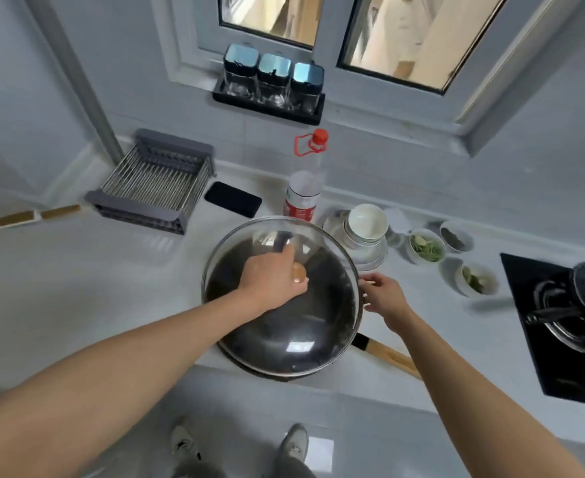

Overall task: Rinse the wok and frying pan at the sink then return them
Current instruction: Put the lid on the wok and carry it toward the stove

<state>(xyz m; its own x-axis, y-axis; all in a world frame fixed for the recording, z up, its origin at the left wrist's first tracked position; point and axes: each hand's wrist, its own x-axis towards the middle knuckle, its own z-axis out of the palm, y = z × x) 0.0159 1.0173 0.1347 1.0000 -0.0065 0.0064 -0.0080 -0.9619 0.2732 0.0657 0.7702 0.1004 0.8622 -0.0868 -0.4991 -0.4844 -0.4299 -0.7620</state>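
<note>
Wok (284,332) sits on the counter (87,270) under a glass lid (318,243) — wooden handle (387,357) points lower right, toward the person. Left hand (274,281) grips the lid knob (57,270), fingers curled. Right hand (384,294) touches the rim — fingers probably relaxed.
</note>
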